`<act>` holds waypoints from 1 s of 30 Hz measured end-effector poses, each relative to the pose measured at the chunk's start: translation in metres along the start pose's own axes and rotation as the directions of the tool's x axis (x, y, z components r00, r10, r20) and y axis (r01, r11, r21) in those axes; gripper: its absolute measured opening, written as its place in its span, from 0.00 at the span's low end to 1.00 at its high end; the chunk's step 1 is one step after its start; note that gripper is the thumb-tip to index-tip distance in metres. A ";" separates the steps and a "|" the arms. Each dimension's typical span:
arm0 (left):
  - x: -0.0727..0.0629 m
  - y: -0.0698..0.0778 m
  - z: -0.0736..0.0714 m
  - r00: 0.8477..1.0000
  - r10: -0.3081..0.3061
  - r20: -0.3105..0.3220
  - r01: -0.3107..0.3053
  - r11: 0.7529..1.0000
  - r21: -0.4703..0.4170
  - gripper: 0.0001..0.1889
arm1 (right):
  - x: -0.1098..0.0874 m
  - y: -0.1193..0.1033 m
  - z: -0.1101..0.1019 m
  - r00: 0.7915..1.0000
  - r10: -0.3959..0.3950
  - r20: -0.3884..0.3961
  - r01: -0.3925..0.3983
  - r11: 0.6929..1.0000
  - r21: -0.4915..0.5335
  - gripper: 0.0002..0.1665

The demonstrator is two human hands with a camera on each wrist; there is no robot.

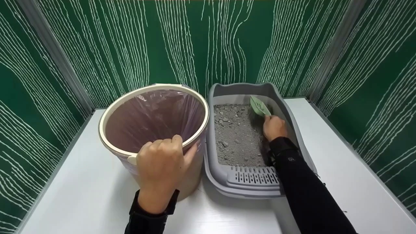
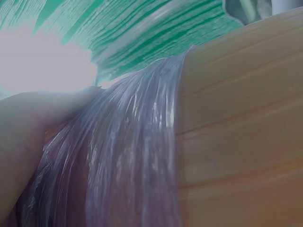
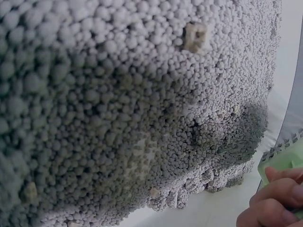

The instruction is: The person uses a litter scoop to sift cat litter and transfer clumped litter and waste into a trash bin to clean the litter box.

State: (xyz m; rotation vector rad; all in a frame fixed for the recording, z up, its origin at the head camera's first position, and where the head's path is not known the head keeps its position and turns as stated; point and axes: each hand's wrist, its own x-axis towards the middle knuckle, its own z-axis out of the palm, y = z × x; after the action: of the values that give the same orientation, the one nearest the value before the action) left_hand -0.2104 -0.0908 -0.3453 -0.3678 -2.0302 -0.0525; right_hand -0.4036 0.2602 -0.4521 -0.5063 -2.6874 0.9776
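My left hand (image 1: 161, 157) grips the near rim of a trash can (image 1: 104, 113), fingers over the cream ring and thumb down its outer side. A thin purple bag (image 2: 137, 137) lines the can and folds over its outside in the left wrist view. My right hand (image 1: 275, 127) holds the handle of a green slotted litter scoop (image 1: 259, 106) inside a grey litter box (image 1: 213, 136). The scoop's head leans up toward the back right corner, over the litter (image 1: 237, 139). In the right wrist view the fingers (image 3: 270, 205) curl round the green handle, close by grey granules and clumps.
Both containers stand side by side on a white table (image 1: 81, 182). A slotted step (image 1: 255, 175) forms the front of the litter box. Green panels with white wavy lines (image 1: 227, 42) close off the back and both sides. Pale lumps (image 1: 224, 119) lie at the litter's back left.
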 end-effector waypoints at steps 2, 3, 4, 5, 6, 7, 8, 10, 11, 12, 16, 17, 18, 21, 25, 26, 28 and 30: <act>0.000 0.000 -0.001 1.000 0.001 0.007 -0.001 1.000 -0.001 0.29 | 0.000 0.000 0.000 1.000 0.007 0.001 -0.007 1.000 -0.001 0.29; 0.000 0.000 -0.001 1.000 0.001 0.009 -0.001 1.000 -0.002 0.29 | 0.000 0.000 -0.001 1.000 0.010 0.002 -0.010 1.000 -0.004 0.29; 0.000 0.000 -0.001 1.000 0.000 0.011 0.000 1.000 -0.003 0.28 | 0.000 0.000 -0.001 1.000 0.010 0.000 -0.010 1.000 -0.006 0.29; 0.000 0.000 -0.001 1.000 0.001 0.013 0.000 1.000 -0.004 0.28 | 0.000 0.000 -0.001 1.000 0.010 -0.001 -0.010 1.000 -0.009 0.29; 0.000 0.000 -0.001 1.000 0.001 0.016 -0.001 1.000 -0.004 0.29 | 0.001 0.000 -0.001 1.000 0.010 -0.002 -0.010 1.000 -0.010 0.29; 0.000 0.000 -0.001 1.000 0.001 0.017 0.000 1.000 -0.006 0.29 | 0.001 0.000 -0.001 1.000 0.010 -0.004 -0.010 1.000 -0.011 0.29; 0.000 0.000 -0.001 1.000 0.000 0.017 0.000 1.000 -0.007 0.29 | 0.001 0.000 -0.001 1.000 0.009 -0.007 -0.009 1.000 -0.011 0.29; 0.001 0.000 -0.001 1.000 0.001 0.019 -0.001 1.000 -0.009 0.29 | 0.000 0.000 -0.001 1.000 0.008 -0.013 -0.008 1.000 -0.009 0.30; 0.001 0.000 -0.001 1.000 0.001 0.020 -0.001 1.000 -0.010 0.29 | 0.000 0.000 -0.001 1.000 0.008 -0.015 -0.009 1.000 -0.008 0.30; 0.001 0.000 -0.001 1.000 0.001 0.019 -0.001 1.000 -0.011 0.29 | 0.000 0.000 -0.001 1.000 0.007 -0.016 -0.007 1.000 -0.007 0.30; 0.001 0.000 -0.001 1.000 -0.001 0.014 0.001 1.000 -0.014 0.29 | -0.001 0.000 -0.001 1.000 0.006 -0.014 -0.006 1.000 -0.001 0.29; 0.001 0.000 -0.001 1.000 -0.002 0.013 0.002 1.000 -0.015 0.29 | -0.001 0.000 -0.001 1.000 0.004 -0.013 -0.004 1.000 0.000 0.29; 0.001 0.000 -0.001 1.000 -0.003 0.012 0.003 1.000 -0.016 0.29 | -0.001 0.000 -0.001 1.000 0.001 -0.012 -0.001 1.000 -0.002 0.29; 0.001 0.000 -0.001 1.000 -0.004 0.014 0.004 1.000 -0.018 0.28 | -0.001 0.001 -0.001 1.000 0.000 -0.011 0.000 1.000 -0.004 0.28; 0.000 0.000 -0.001 1.000 -0.003 0.022 0.003 1.000 -0.017 0.29 | -0.002 0.002 0.000 1.000 0.000 -0.011 0.000 1.000 -0.005 0.27; 0.000 0.000 -0.001 1.000 -0.002 0.020 0.003 1.000 -0.016 0.29 | -0.002 0.002 0.000 1.000 -0.011 -0.015 0.011 1.000 -0.007 0.27; 0.000 0.000 -0.001 1.000 -0.001 0.015 0.002 1.000 -0.016 0.29 | -0.003 0.003 0.000 0.999 -0.040 -0.027 0.040 0.999 -0.012 0.27; 0.000 0.000 -0.001 1.000 -0.002 0.005 0.002 1.000 -0.016 0.29 | -0.003 0.005 0.001 0.996 -0.077 -0.044 0.076 0.997 -0.016 0.27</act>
State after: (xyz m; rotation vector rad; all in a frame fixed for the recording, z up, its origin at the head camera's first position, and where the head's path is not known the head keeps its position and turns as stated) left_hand -0.2097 -0.0908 -0.3448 -0.3769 -2.0360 -0.0695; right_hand -0.3999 0.2618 -0.4561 -0.4193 -2.6550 0.9166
